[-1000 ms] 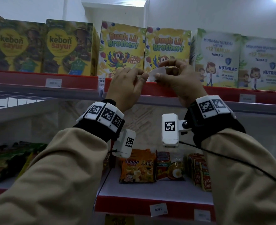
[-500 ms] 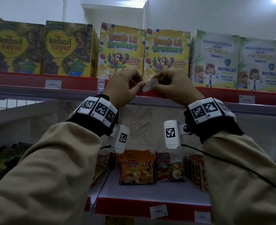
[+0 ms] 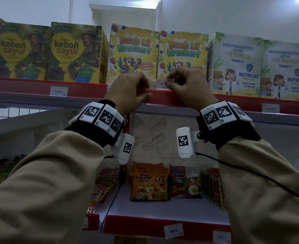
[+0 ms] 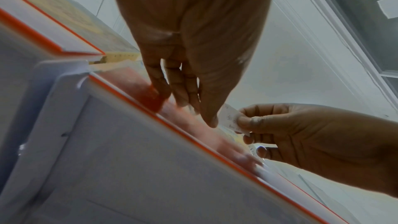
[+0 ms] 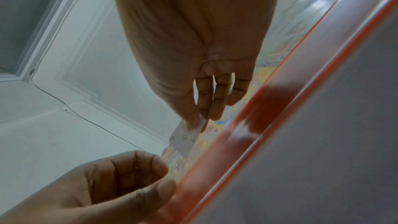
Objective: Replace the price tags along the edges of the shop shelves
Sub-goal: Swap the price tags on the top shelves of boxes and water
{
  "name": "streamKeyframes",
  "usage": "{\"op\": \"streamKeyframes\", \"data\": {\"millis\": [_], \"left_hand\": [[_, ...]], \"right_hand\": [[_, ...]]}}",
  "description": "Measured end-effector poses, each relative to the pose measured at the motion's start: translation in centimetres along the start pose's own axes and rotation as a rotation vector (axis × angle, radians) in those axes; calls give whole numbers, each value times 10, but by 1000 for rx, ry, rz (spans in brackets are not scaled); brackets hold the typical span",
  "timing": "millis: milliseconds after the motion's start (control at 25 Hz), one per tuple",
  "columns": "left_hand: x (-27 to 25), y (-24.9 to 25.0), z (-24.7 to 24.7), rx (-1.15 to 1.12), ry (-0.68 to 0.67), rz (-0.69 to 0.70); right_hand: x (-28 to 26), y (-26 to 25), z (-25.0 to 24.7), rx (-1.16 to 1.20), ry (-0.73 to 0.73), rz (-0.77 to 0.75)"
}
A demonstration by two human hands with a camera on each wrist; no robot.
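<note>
Red-edged shelf [image 3: 189,100] under upright cereal boxes [image 3: 133,53]

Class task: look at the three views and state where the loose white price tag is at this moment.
The price tag is pinched in the right hand, just above the red shelf edge in front of the second Buah Lil Brother box, with the left hand close beside it.

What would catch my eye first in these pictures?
Two hands raised at the red shelf edge: the right hand pinches a small white price tag just above it, while the left hand touches the edge beside it. Behind stand bright yellow parrot cereal boxes.
</note>
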State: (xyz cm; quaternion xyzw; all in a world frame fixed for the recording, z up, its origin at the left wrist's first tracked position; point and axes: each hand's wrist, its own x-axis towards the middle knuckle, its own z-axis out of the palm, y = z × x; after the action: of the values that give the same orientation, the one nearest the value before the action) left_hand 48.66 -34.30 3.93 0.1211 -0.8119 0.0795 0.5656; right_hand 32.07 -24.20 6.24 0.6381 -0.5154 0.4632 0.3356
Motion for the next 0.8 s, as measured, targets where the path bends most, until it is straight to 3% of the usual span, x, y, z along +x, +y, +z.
{"op": "streamKeyframes", "data": {"millis": [120,320,480,800], "left_hand": [[-4,-1,0,-22,53,-23],[-2,-1,6,-40,90,-68],[4,-3,8,107,48,-60],[7,-2,1,110,-24,-57]], "right_hand": [[4,-8,14,-13,2,-37],[6,-14,17,-11,-117,-84],[5,-10,11,-53,-188,-62],[10,-9,-3,-283,-336,-57]]}}
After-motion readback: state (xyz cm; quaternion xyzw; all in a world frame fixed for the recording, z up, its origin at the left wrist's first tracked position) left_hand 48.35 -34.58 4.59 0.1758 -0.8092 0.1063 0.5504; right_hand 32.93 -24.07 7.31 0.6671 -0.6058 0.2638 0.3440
